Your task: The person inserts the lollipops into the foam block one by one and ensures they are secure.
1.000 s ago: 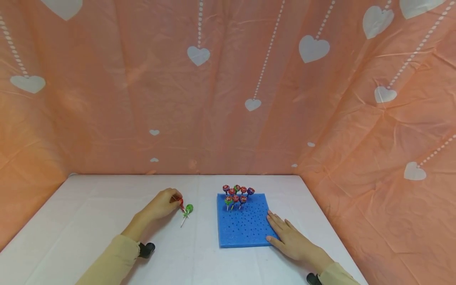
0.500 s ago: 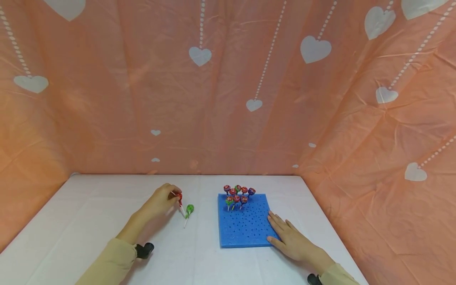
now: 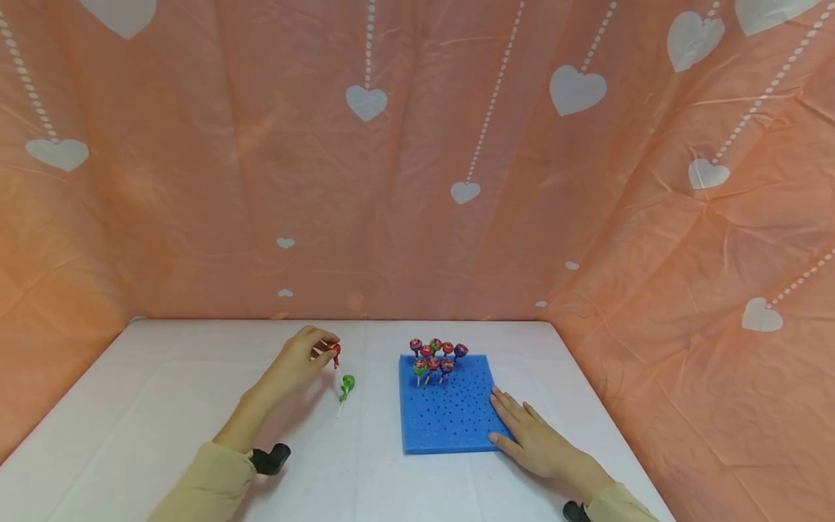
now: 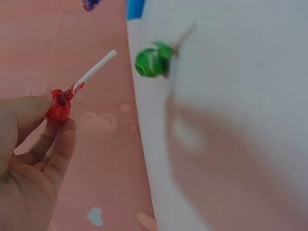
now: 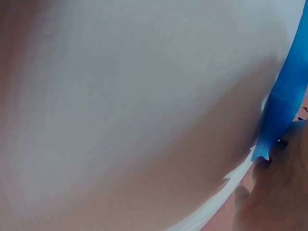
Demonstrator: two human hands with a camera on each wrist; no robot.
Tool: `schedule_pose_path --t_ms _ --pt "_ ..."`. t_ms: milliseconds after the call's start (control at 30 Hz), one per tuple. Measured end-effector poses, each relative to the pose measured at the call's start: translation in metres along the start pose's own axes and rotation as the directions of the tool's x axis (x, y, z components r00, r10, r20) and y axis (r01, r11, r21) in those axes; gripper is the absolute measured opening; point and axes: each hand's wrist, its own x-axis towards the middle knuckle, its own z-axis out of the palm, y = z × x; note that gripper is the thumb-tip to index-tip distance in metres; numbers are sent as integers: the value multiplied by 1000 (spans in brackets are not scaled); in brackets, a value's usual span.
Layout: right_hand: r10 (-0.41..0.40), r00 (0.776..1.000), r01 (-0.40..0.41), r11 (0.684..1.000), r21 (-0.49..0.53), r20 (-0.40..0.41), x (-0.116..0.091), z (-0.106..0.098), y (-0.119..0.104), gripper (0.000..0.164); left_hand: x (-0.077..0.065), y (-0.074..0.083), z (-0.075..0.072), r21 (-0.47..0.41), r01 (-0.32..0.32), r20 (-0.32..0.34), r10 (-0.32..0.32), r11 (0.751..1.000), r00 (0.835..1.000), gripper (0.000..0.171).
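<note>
My left hand pinches a red-wrapped lollipop by its candy end between thumb and fingers. In the left wrist view its white stick points away from the hand. Just below, a green lollipop lies on the white table. My right hand rests with straight fingers on the right edge of a blue foam block dotted with small holes. Several lollipops in red, green and purple wrappers stand upright in the block's far left part. The right wrist view shows the block's blue side against the fingers.
A white cloth covers the table. Behind and at the sides hangs an orange curtain with white hearts. A black wrist strap piece juts from the left sleeve.
My left hand has lifted the red lollipop off the table beside the green one, and its stick now hangs downward. The green lollipop has shifted slightly. My right hand stays put.
</note>
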Motion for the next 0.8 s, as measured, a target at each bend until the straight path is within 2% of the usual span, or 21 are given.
schedule_pose_path --t_ms 333,800 --pt "-7 1000 7 1000 -4 -5 1 1 2 79 5 24 12 -45 -61 -42 59 997 997 18" --pt "-7 1000 7 1000 -5 -7 1 3 3 79 15 51 45 -99 -121 -72 114 988 991 23"
